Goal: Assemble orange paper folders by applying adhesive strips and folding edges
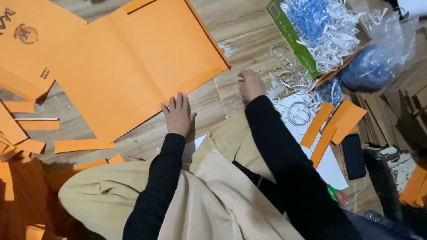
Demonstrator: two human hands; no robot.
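I sit on a wooden floor in beige trousers and black sleeves. My left hand (pixel 179 115) lies flat, fingers spread, on the near edge of a large orange card sheet (pixel 129 62) spread on the floor. My right hand (pixel 250 84) reaches forward to the right of that sheet, fingers curled among loose white paper strips (pixel 289 80); whether it pinches one I cannot tell.
A green-sided box (pixel 293 38) of white and blue shredded strips stands at the far right, with a plastic bag (pixel 378 58) beside it. Orange card offcuts (pixel 333 122) lie on white paper at right, more orange pieces (pixel 26 129) at left. A dark phone (pixel 353 155) lies nearby.
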